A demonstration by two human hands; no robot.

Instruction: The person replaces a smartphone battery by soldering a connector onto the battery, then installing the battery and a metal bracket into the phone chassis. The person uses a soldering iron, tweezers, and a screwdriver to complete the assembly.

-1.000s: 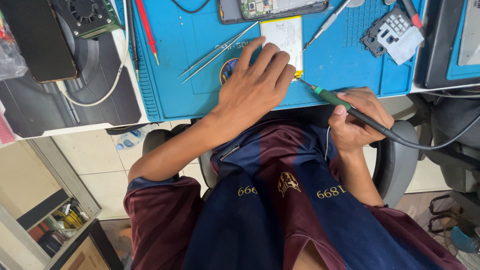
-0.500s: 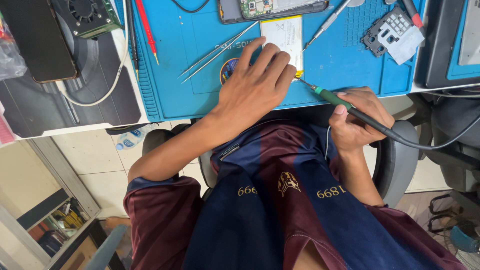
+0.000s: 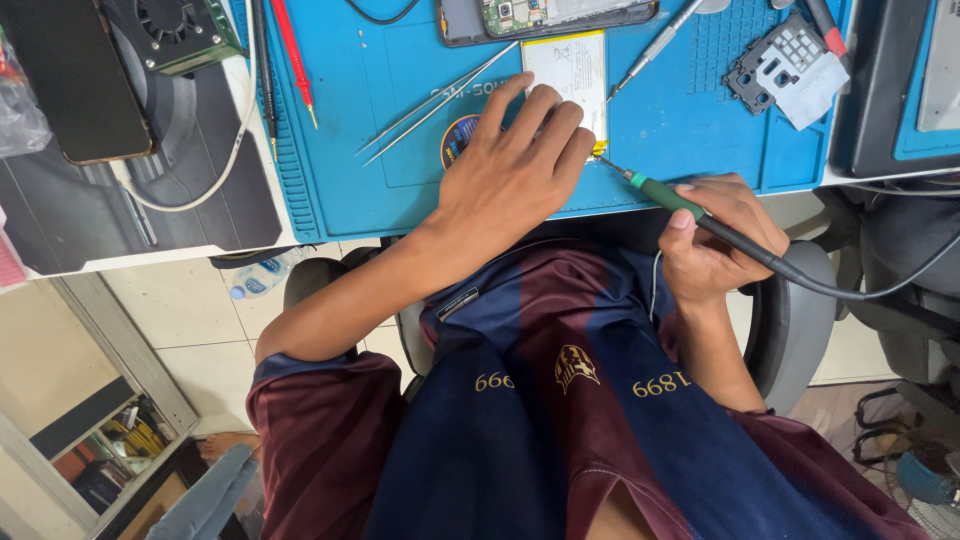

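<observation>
My left hand (image 3: 510, 175) lies flat on the blue work mat (image 3: 390, 170), fingers spread, with the fingertips pressing the lower edge of a white flat battery (image 3: 572, 62). My right hand (image 3: 715, 240) grips a green-handled soldering iron (image 3: 668, 196) like a pen. Its tip touches the battery's lower right corner, beside my left fingertips. The iron's black cable (image 3: 860, 290) runs off to the right.
Two tweezers (image 3: 435, 103) lie left of the battery. An opened phone (image 3: 545, 15), a screwdriver (image 3: 655, 45), a grey plastic part (image 3: 790, 70) and a red probe (image 3: 296, 60) lie on the mat. A black phone (image 3: 75, 90) and a fan unit (image 3: 175, 30) sit left. Another person's leg (image 3: 215, 490) shows below.
Both hands and the iron have stayed put. Another person's leg in jeans has come into view at the lower left.
</observation>
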